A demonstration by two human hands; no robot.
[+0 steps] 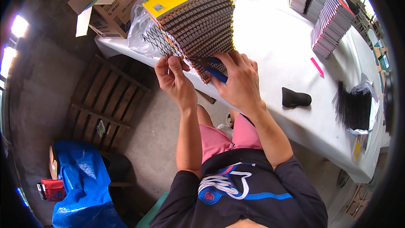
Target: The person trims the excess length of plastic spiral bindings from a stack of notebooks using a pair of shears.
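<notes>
A tall stack of spiral-bound notebooks (198,21) with a yellow cover on top leans at the table's near edge. Black spiral coils (157,41) stick out from its left side. At the lower left corner of the stack, my left hand (177,82) is closed in a pinch at the end of one coil; the fingers partly hide the grip. My right hand (241,78) is wrapped round a pair of pliers with blue handles (216,74). Their dark jaws point left, against the lower bound edges of the notebooks, toward my left fingers.
A white-covered table (261,38) carries more notebook stacks (331,27), a pink strip (317,67), a black ridged object (295,98) and a bundle of black coils (354,105). An opened cardboard box (112,14) sits at left. Below are wooden pallets (99,97) and a blue tarp (82,177).
</notes>
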